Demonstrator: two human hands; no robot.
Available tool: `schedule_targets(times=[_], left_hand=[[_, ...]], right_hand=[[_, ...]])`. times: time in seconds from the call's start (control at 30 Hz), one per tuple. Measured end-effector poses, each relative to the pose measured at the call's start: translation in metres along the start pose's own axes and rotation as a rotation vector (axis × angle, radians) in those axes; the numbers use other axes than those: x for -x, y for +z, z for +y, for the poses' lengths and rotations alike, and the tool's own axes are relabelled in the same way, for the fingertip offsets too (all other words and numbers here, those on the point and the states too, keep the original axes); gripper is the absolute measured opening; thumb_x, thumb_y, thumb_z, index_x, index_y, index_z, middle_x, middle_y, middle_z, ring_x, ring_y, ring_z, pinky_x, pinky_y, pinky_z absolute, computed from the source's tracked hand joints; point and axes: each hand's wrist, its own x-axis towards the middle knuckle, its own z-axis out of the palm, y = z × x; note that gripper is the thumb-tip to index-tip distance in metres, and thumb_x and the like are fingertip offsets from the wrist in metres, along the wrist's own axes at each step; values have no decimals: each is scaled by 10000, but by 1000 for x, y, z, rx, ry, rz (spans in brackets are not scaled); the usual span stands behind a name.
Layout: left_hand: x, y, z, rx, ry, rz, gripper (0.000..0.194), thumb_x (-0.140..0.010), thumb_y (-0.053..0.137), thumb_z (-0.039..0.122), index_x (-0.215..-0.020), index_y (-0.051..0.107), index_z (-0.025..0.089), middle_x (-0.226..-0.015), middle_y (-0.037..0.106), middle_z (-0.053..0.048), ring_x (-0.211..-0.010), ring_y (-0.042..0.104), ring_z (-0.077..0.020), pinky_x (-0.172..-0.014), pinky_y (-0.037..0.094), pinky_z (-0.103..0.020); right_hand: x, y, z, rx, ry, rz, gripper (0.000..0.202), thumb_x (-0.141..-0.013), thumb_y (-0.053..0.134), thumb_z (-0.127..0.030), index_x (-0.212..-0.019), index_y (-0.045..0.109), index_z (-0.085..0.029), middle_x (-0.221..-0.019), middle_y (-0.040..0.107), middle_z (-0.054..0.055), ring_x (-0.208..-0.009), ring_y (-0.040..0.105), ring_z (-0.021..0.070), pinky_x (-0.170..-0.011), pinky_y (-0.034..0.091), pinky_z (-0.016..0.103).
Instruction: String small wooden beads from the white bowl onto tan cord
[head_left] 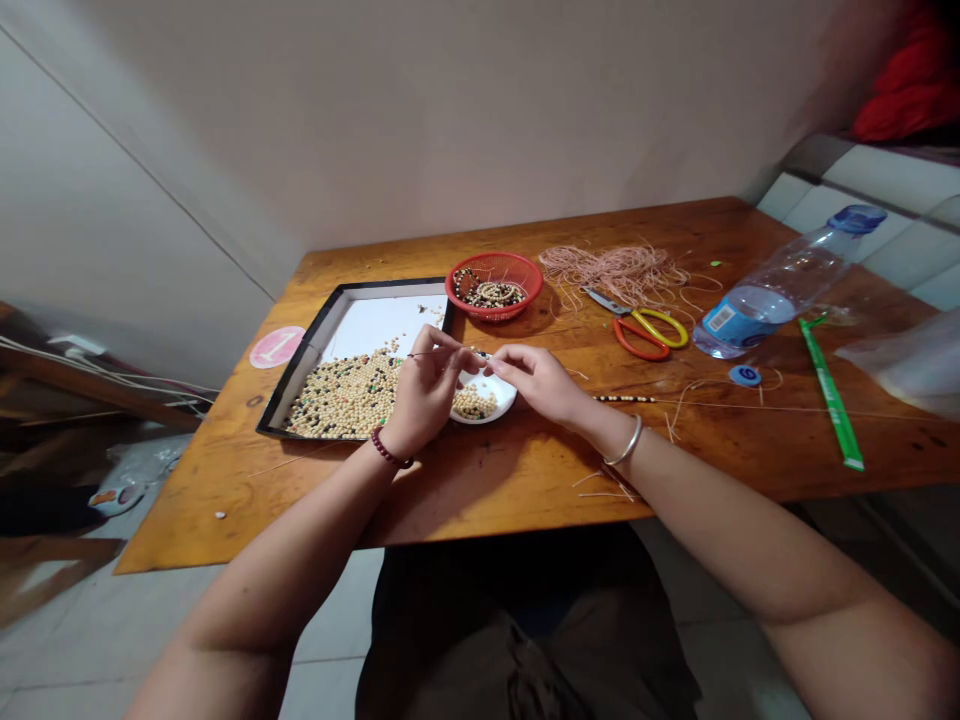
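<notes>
My left hand (429,385) is closed in a pinch above the edge of the bead tray, and a thin dark strand shows beside its fingers. My right hand (538,382) pinches from the other side, fingertips close to the left ones. Between them shows a short beaded string (482,353) with dark and pale beads; its ends are hidden by the fingers. Just below sits a small white dish (501,408) with loose pale beads. To the left lies a shallow black-rimmed tray (299,376) spread with cream, dark and a few coloured beads.
A red basket (493,312) holds beaded strands. Behind it lies tangled pink cord (611,272), with scissors (651,334) in front. On the right are a water bottle (772,290), a blue cap (745,375) and a green wrapper (831,395). Another beaded strand (625,399) lies beside my right wrist.
</notes>
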Motion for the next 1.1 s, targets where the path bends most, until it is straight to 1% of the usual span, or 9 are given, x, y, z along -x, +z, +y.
schedule_targets(times=[0.13,0.27,0.4,0.57,0.67,0.77,0.97,1.03,1.1], left_hand=[[-1,0,0,-35,-40,7,225,-905,585,383,-870,461,198,-740,669,-25,-707,662,-128,-555,498,-211],[-2,-1,1,-177,14,54,213,-869,630,381,-846,565,180,-810,640,-38,-748,631,-126,-563,482,-201],[-2,-4,3,-227,53,60,195,-843,658,366,-828,630,174,-872,644,-60,-794,602,-138,-581,483,-204],[-2,-5,5,-187,54,32,183,-826,680,359,-832,651,179,-919,657,-73,-843,612,-155,-582,486,-210],[-2,-5,6,-212,68,20,185,-812,695,363,-807,654,182,-901,655,-73,-840,611,-160,-554,472,-207],[-2,-4,5,-196,63,27,196,-814,693,371,-809,648,180,-892,650,-71,-831,608,-157,-558,472,-209],[-2,-3,5,-145,-1,73,215,-851,651,376,-849,641,161,-892,659,-71,-833,621,-151,-621,492,-220],[-2,-4,5,-158,2,46,213,-854,647,373,-846,640,160,-897,653,-70,-842,616,-151,-632,491,-220],[-2,-4,6,-174,16,15,202,-854,648,365,-847,639,164,-902,644,-66,-843,608,-148,-636,489,-219]], right_hand=[[-1,-2,2,31,15,47,247,-837,512,-346,-723,616,-153,-730,633,25,-712,543,140,-685,397,260],[0,-5,5,168,34,89,307,-885,459,-355,-741,642,-154,-707,613,19,-685,529,142,-668,380,267],[0,-8,6,307,-71,159,405,-953,393,-407,-857,702,-162,-907,673,73,-881,590,185,-813,412,306],[-1,-12,-1,348,-178,237,456,-968,377,-480,-894,725,-195,-1038,683,87,-1058,579,214,-989,366,366],[2,-10,-7,260,-172,130,399,-953,428,-473,-941,711,-191,-1051,692,76,-1047,594,209,-962,396,356],[4,-7,-11,171,-124,15,312,-920,509,-420,-899,684,-162,-934,709,63,-911,631,189,-853,445,313],[3,-7,-3,230,-14,105,234,-892,480,-274,-783,647,-152,-826,692,42,-805,612,165,-767,430,284],[1,-7,-2,217,13,99,211,-869,482,-236,-804,663,-150,-854,702,47,-825,617,171,-773,435,287],[1,-6,-2,156,-32,61,220,-881,487,-263,-884,676,-151,-918,707,54,-878,626,175,-804,448,289]])
